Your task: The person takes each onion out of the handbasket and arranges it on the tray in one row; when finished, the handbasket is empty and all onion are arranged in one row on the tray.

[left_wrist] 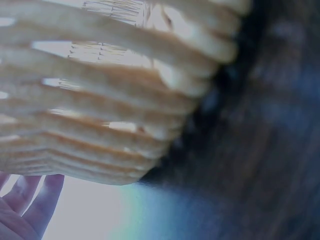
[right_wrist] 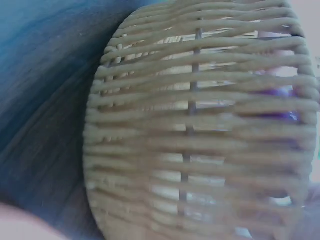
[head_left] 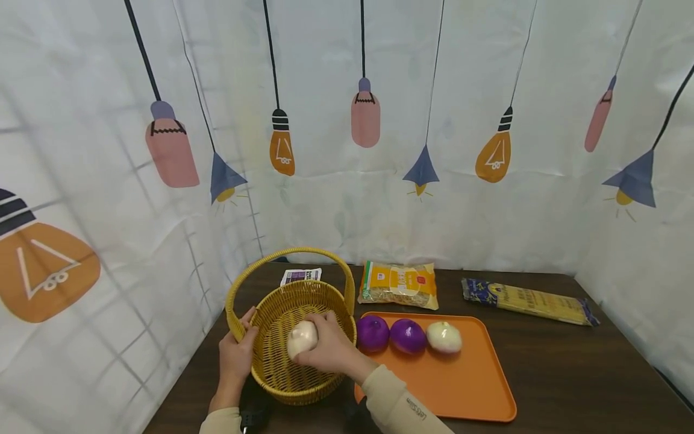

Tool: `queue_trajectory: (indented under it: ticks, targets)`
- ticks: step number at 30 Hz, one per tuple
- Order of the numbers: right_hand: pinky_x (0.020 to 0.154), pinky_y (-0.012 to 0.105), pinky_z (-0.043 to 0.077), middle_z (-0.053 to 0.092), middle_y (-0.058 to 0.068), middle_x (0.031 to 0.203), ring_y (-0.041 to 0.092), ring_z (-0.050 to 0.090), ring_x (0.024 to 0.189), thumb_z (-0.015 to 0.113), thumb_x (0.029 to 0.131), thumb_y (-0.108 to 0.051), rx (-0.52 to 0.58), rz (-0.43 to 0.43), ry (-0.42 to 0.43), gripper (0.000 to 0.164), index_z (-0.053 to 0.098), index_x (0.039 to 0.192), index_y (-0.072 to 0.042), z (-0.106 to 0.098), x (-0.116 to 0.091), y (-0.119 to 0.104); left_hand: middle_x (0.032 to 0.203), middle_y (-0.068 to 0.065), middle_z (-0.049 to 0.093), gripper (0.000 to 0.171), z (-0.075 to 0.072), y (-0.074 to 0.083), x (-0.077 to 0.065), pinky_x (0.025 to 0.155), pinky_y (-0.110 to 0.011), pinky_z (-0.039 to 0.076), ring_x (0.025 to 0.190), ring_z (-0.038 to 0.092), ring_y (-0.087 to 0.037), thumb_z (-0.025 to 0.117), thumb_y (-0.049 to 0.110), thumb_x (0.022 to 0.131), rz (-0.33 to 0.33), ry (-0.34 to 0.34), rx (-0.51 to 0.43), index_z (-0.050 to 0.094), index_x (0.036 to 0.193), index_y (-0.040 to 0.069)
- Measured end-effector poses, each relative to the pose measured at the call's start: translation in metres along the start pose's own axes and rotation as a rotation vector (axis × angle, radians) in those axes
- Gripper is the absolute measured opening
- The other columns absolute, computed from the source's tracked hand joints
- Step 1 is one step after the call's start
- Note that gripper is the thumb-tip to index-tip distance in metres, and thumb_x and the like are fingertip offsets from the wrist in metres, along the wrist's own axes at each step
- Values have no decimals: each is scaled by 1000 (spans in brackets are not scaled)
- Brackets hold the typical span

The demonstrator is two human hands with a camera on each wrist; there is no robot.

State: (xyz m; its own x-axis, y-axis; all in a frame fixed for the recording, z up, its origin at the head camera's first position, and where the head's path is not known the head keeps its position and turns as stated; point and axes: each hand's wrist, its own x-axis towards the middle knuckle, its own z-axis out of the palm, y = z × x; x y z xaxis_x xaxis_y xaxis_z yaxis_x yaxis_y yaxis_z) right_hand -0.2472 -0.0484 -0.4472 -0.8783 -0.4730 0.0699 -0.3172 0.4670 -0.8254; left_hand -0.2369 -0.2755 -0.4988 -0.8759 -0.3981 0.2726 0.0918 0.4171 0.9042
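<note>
A yellow woven basket [head_left: 303, 395] with a tall arched handle stands at the left of the table. My left hand [head_left: 237, 352] grips its left side, by the foot of the handle. Over the inside of the basket, my right hand [head_left: 331, 348] holds a white onion [head_left: 302, 339], fingers and thumb around it. Close up in the left wrist view is the basket's woven wall [left_wrist: 95, 95], with some left fingers [left_wrist: 45, 202] below it. The right wrist view shows mostly the basket wall [right_wrist: 200, 135]; the held onion cannot be made out there.
Right of the basket, an orange tray [head_left: 450, 386] carries two purple onions [head_left: 372, 333] and another white onion [head_left: 444, 337]. Behind lie a yellow-orange food packet [head_left: 398, 284] and a small white-and-purple packet [head_left: 301, 275]. A long yellow-and-blue pack [head_left: 528, 301] lies at the right. Patterned curtain [head_left: 336, 205] surrounds the table.
</note>
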Motion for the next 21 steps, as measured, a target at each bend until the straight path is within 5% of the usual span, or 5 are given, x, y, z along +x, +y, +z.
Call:
queue_trajectory:
  ticks: [12, 21]
  targets:
    - [77, 35, 52, 48, 6, 127, 18, 56, 100, 82, 75, -38, 21, -87, 113, 74, 48, 139, -19, -27, -17, 12, 144, -3, 52, 39, -1, -1, -1, 83, -2, 30, 132, 45, -25, 49, 25, 102, 4, -16, 1, 56, 140, 16]
    - [81, 29, 53, 49, 4, 131, 19, 56, 107, 77, 81, -37, 120, -109, 144, 74, 45, 142, -12, -45, -41, 21, 143, -4, 53, 38, 1, -1, 0, 82, -4, 31, 129, 47, -25, 49, 26, 103, 17, -12, 8, 58, 137, 11]
